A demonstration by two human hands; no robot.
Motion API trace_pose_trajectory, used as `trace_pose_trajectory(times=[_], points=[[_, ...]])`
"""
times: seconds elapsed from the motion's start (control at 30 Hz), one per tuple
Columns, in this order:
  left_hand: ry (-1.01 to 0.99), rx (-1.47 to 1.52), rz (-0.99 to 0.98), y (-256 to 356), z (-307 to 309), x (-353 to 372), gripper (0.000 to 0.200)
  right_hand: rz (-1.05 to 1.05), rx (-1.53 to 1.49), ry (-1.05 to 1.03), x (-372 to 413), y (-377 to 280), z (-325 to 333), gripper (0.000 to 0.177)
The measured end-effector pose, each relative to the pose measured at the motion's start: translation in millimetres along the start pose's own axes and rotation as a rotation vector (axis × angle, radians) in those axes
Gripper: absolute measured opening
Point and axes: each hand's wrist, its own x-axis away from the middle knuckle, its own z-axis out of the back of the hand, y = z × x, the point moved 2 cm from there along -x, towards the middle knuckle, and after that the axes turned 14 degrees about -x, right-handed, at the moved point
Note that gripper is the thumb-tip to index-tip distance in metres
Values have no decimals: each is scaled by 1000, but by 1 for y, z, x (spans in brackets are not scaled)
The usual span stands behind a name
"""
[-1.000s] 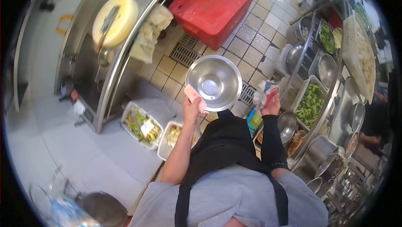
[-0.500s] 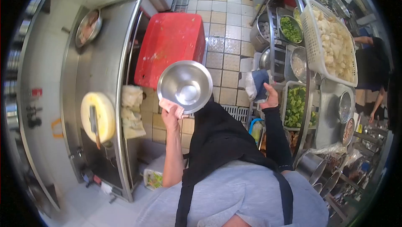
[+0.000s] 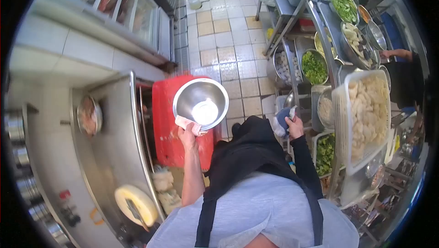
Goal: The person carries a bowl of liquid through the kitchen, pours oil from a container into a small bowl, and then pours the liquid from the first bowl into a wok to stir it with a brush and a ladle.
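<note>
My left hand (image 3: 187, 137) grips a steel mixing bowl (image 3: 188, 101) by its near rim, with a folded pink cloth (image 3: 188, 124) between fingers and metal. The bowl is tilted towards me, and no food shows in it. Off to the right, my right hand (image 3: 295, 126) is closed around a bunched blue and white cloth (image 3: 281, 121), beside the shelving. Below the bowl lies a large red lid or bin top (image 3: 171, 133).
On the left, a steel counter (image 3: 107, 149) bears a bowl of raw meat (image 3: 89, 116) and a round cutting board (image 3: 146, 202) with a cleaver. To the right, a rack holds a white basket (image 3: 340, 120) of pale food and bowls of greens (image 3: 313, 67). Beyond it, a person's arm (image 3: 397, 54) shows.
My view has moved forward along the tiled aisle. The counter, red lid and rack have shifted down in view, and a glass-topped fridge now shows. Both hands keep their holds.
</note>
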Motion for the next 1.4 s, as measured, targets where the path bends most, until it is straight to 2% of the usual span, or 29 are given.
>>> trace_pose_trajectory(times=[0.03, 0.07, 0.1, 0.2, 0.3, 0.33, 0.37, 0.43, 0.5, 0.57, 0.6, 0.7, 0.83, 0.87, 0.97, 1.03, 1.13, 1.27, 1.4], points=[[-18, -6, -23, 18, -22, -26, 32, 88, 27, 26, -21, -9, -7, 35], [-84, -61, -47, 31, -38, -59, 42, 118, 46, 71, -42, -15, -14, 35], [-109, -48, -59, 49, -59, -85, 42, 146, 68, 119, -64, -21, -21, 35], [-153, -55, -100, 106, -122, -154, 43, 140, -43, 161, -144, -26, -42, 34], [-162, -18, -83, 145, -173, -223, 44, 93, 91, 151, -241, -31, -70, 34], [-145, 18, -97, 154, -187, -249, 42, 141, 293, 201, -260, -62, -105, 35], [-118, 13, -100, 165, -197, -275, 42, 97, 444, 196, -300, -64, -113, 37], [-60, 12, -95, 191, -225, -315, 43, 56, 360, 152, -372, -82, -153, 37], [-68, -10, -78, 217, -241, -352, 42, 89, 576, 104, -414, -154, -223, 37], [-66, -17, -68, 248, -258, -388, 41, 230, 424, 33, -476, -175, -261, 38], [-50, 13, -93, 262, -271, -405, 39, 252, 342, -37, -481, -222, -303, 39], [-57, 21, -78, 284, -297, -476, 40, 213, 410, -41, -556, -251, -341, 42], [-82, -35, -13, 324, -353, -573, 41, 183, 241, -40, -632, -268, -382, 41], [-105, -48, -3, 336, -373, -601, 41, 144, 289, 34, -646, -268, -389, 41], [-188, -61, 11, 382, -450, -662, 42, 9, 436, 227, -684, -282, -411, 40], [-287, -125, -18, 406, -494, -710, 41, 45, 283, 141, -702, -287, -425, 40], [-426, -193, -26, 447, -585, -765, 41, 96, 298, 209, -719, -322, -447, 40], [-626, -310, -52, 498, -718, -804, 39, 112, -141, 298, -743, -388, -481, 40], [-781, -415, -63, 527, -858, -827, 40, 215, -375, 298, -806, -437, -489, 41]])
